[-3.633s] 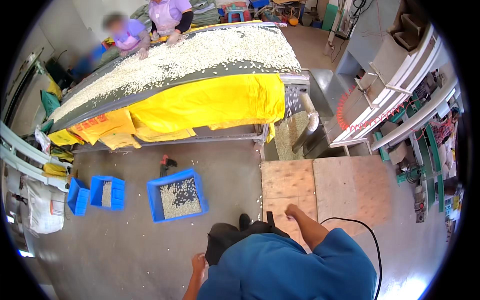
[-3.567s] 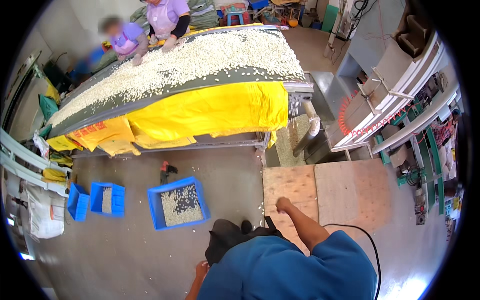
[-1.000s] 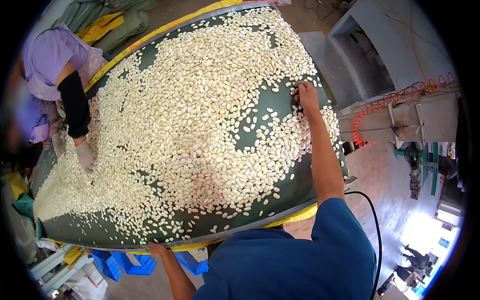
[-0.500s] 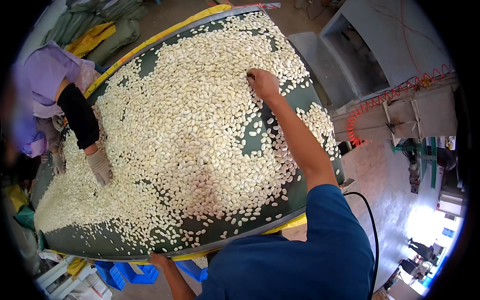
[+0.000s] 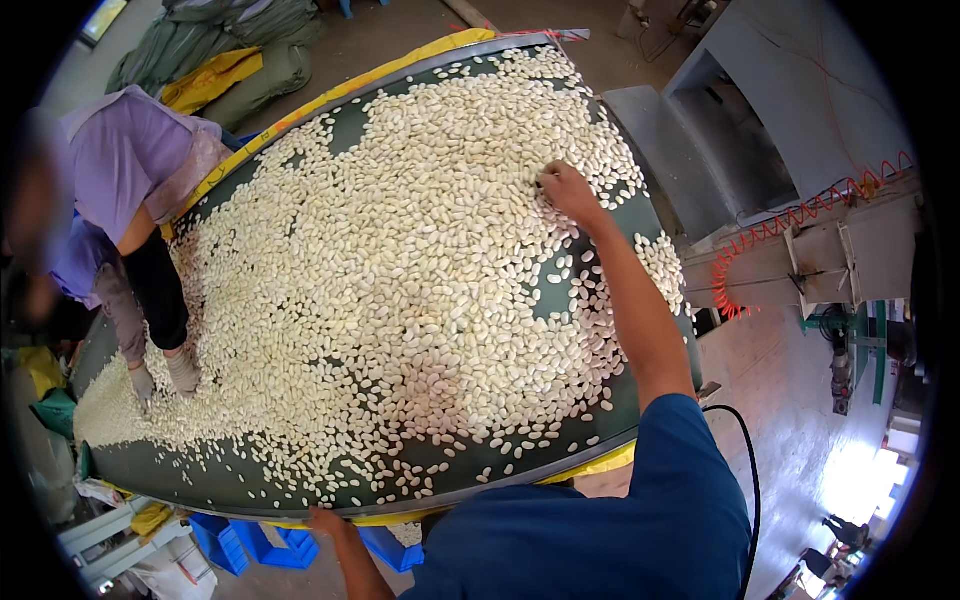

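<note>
"Head view: where are the beans (image 5: 430,250)?"

"Spread over the dark green surface (image 5: 348,128); its metal edge (image 5: 470,494) probably stops them from rolling off."

"And the 2 hands?"

"Right hand (image 5: 567,188) curls among them; I can't tell whether it pinches any. Left hand (image 5: 323,519) rests at that edge, perhaps for support; its grip is hidden."

Red coiled hose (image 5: 722,283) at right, greenish sacks (image 5: 210,48) at upper left
</note>
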{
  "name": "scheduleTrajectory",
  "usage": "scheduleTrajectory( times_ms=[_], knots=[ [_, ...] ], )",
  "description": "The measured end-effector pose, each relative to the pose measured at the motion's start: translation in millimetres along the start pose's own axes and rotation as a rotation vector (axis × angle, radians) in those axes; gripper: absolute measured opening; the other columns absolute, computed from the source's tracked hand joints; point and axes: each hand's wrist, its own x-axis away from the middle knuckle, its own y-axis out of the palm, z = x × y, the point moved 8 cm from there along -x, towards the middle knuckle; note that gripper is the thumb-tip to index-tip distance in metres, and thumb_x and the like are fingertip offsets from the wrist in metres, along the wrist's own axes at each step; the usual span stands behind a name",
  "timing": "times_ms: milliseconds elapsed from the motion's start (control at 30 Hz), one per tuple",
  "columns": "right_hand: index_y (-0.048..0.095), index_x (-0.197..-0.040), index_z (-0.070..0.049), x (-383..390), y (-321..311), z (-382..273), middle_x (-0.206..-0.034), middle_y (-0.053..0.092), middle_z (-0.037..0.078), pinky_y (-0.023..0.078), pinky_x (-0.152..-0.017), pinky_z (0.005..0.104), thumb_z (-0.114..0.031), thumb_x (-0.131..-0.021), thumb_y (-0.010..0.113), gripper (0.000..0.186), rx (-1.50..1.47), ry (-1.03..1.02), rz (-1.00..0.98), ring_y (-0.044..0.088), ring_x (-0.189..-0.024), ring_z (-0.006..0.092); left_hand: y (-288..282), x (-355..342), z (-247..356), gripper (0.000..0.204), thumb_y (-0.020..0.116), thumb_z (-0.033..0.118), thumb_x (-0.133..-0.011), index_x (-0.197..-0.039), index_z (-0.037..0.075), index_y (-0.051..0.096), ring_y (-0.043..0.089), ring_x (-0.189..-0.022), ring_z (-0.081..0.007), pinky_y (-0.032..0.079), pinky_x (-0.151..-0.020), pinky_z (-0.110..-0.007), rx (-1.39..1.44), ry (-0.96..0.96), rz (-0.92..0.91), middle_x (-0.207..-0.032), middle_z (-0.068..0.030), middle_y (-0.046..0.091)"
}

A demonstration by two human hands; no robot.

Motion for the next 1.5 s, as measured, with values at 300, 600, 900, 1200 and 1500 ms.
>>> scheduleTrajectory(
  times_ms=[300, 600, 900, 1200, 1500],
  knots=[
    [0.059, -0.107, -0.002, -46.5, -71.7, 71.2, -0.067, 0.053, 0.002, 0.028, -0.035, 0.0227, -0.013, -0.094, 0.041, 0.024, -0.691, 0.297, 0.372, 0.041, -0.044, 0.0075, -6.1, -25.9, 3.3, 0.044, 0.042, 0.021, -0.096, -0.132, 0.001, 0.027, 0.063, -0.096, -0.037, 0.06, -0.075, -0.048, 0.013, -0.011, 0.03, -0.125, -0.0266, 0.051],
    [0.061, -0.1, -0.004, 44.4, 185.6, -102.1, -0.092, 0.066, 0.019, 0.05, -0.077, 0.0451, -0.007, -0.085, 0.05, 0.018, 0.433, -0.176, -0.386, 0.064, -0.085, 0.0377, -12.9, -44.0, 7.9, 0.041, 0.041, 0.022, -0.096, -0.13, 0.002, 0.029, 0.064, -0.094, -0.0375, 0.06, -0.072, -0.049, 0.004, -0.025, 0.052, -0.124, -0.0258, 0.052],
    [0.07, -0.096, -0.006, -69.8, 94.2, -97.1, -0.081, 0.069, 0.014, 0.051, -0.069, 0.0358, -0.02, -0.086, 0.054, 0.024, -0.046, -0.19, 0.224, 0.065, -0.071, 0.0292, -9.5, -72.9, 12.9, 0.049, 0.036, 0.021, -0.098, -0.138, -0.003, 0.022, 0.06, -0.101, -0.0386, 0.055, -0.081, -0.05, 0.049, -0.017, 0.033, -0.129, -0.0269, 0.048],
    [0.068, -0.097, -0.015, -142.2, 126.2, -114.4, -0.095, 0.069, 0.013, 0.052, -0.077, 0.0458, -0.03, -0.084, 0.057, 0.022, 0.693, -0.005, 0.151, 0.066, -0.09, 0.0329, -9.7, -79.9, 32.8, 0.049, 0.04, 0.017, -0.096, -0.139, 0.001, 0.023, 0.061, -0.099, -0.0389, 0.058, -0.079, -0.048, 0.014, 0.044, -0.028, -0.128, -0.0282, 0.048],
    [0.065, -0.098, -0.013, -127.7, 156.5, -127.2, -0.094, 0.068, 0.015, 0.05, -0.077, 0.0472, -0.028, -0.086, 0.053, 0.023, 0.512, -0.028, 0.214, 0.064, -0.092, 0.0354, -38.5, -116.8, 33.0, 0.054, 0.044, 0.021, -0.093, -0.142, 0.006, 0.027, 0.059, -0.106, -0.0377, 0.053, -0.087, -0.047, -0.157, 0.051, 0.066, -0.132, -0.026, 0.048]
  ],
)
